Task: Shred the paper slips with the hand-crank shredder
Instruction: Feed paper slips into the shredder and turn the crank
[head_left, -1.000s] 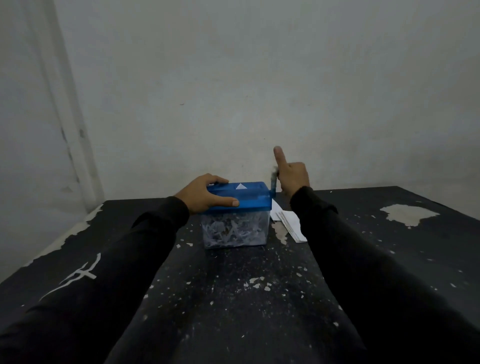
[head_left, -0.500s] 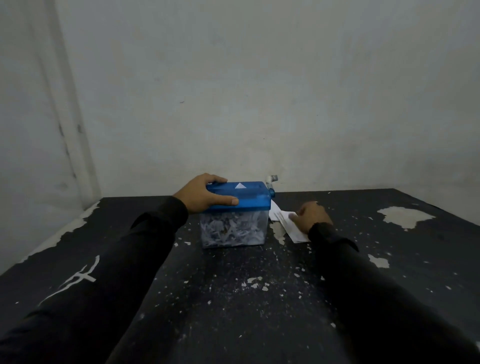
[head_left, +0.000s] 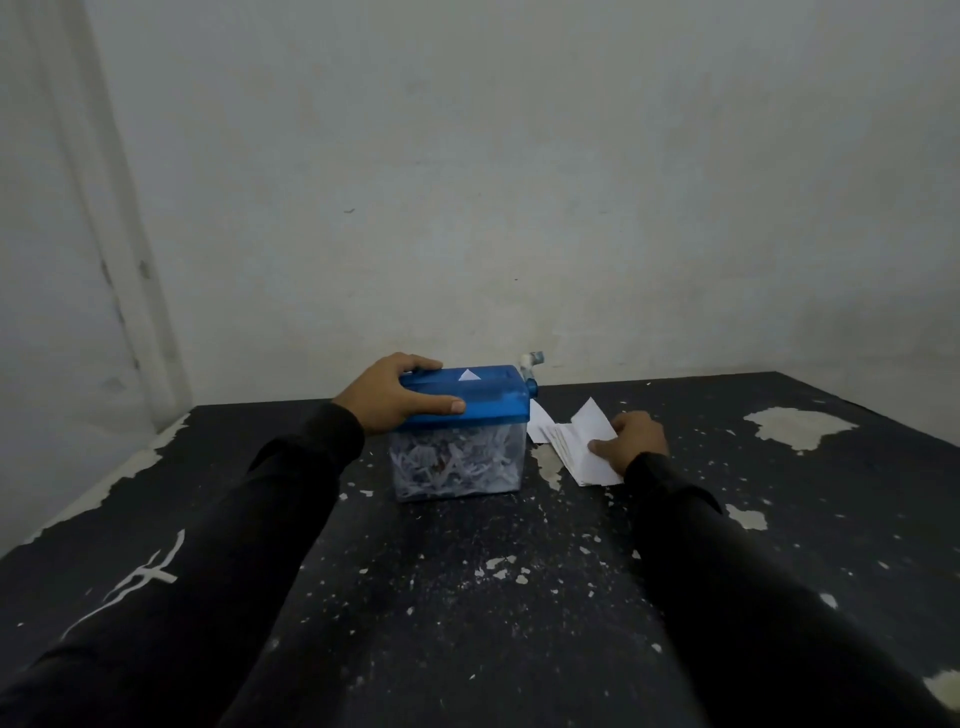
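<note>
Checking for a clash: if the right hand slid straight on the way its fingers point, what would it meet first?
Probably the shredder: the right hand, lifting a paper slip off the stack, points left toward its clear bin, though depth is uncertain.

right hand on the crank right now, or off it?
Apart. The head view shows the right hand down on the paper slips, lifting one, with bare table between it and the crank on the shredder.

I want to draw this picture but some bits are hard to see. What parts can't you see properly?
- Right hand fingertips, head view: tucked among the paper slips, so the grip is unclear.
- Crank handle: small, partly behind the shredder's blue lid.
- Slot in the lid: too small.
- Left hand palm: pressed on the lid.
- Sleeves: cut off by the bottom edge.
</note>
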